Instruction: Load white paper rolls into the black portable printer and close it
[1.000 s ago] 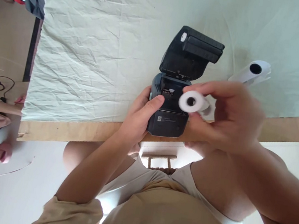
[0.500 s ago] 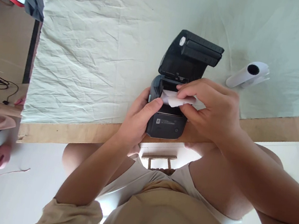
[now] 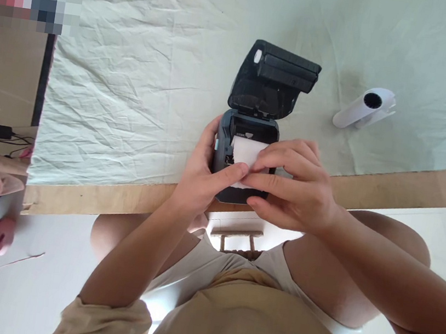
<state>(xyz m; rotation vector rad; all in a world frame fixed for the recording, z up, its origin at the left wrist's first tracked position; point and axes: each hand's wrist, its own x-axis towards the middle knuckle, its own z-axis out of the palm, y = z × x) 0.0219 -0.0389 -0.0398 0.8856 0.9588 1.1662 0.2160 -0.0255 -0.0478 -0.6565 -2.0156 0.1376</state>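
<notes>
Clasping the printer (image 3: pixel 225 134) from nine o'clock is my left grip (image 3: pixel 201 178); from three, my right grip (image 3: pixel 301 186) touches paper (image 3: pixel 245 151), its pinch unclear.

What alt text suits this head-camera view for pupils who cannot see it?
The left hand holds an open dark printer while the right hand touches white paper at its compartment. To the right, a white roll rests on pale green cloth.
</notes>
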